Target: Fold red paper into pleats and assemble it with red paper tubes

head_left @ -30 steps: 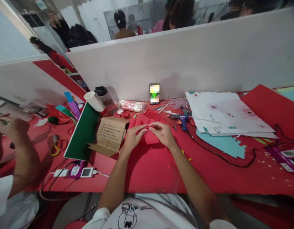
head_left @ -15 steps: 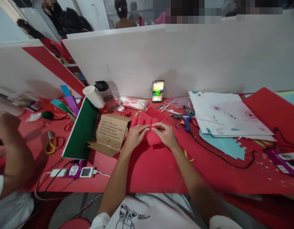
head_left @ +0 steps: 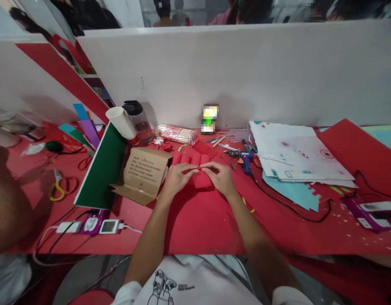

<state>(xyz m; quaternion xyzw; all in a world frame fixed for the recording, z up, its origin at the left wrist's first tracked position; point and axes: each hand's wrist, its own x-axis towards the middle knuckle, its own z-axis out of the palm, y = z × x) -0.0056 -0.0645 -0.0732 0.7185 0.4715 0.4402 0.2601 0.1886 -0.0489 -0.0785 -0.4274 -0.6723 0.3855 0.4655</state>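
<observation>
Both my hands meet over a pleated piece of red paper (head_left: 201, 179) at the middle of the red table. My left hand (head_left: 175, 178) pinches the paper's top edge from the left, fingers closed on it. My right hand (head_left: 220, 177) pinches the same edge from the right. The folded paper lies on a larger red sheet (head_left: 200, 220) that reaches the near table edge. More accordion-folded red paper (head_left: 204, 149) lies just behind my fingers.
An open cardboard box (head_left: 142, 173) and a green board (head_left: 103, 171) lie to the left, with a white cup (head_left: 120, 122) and a bottle (head_left: 138, 120) behind. A blue glue gun (head_left: 244, 157), printed sheets (head_left: 297, 152), scissors (head_left: 60, 186) and a co-worker's arm (head_left: 7, 203) surround them.
My hands have stayed on the red paper, their fingertips drawing closer along its top edge. The view has tilted down a little, and the co-worker's arm at left has come nearer.
</observation>
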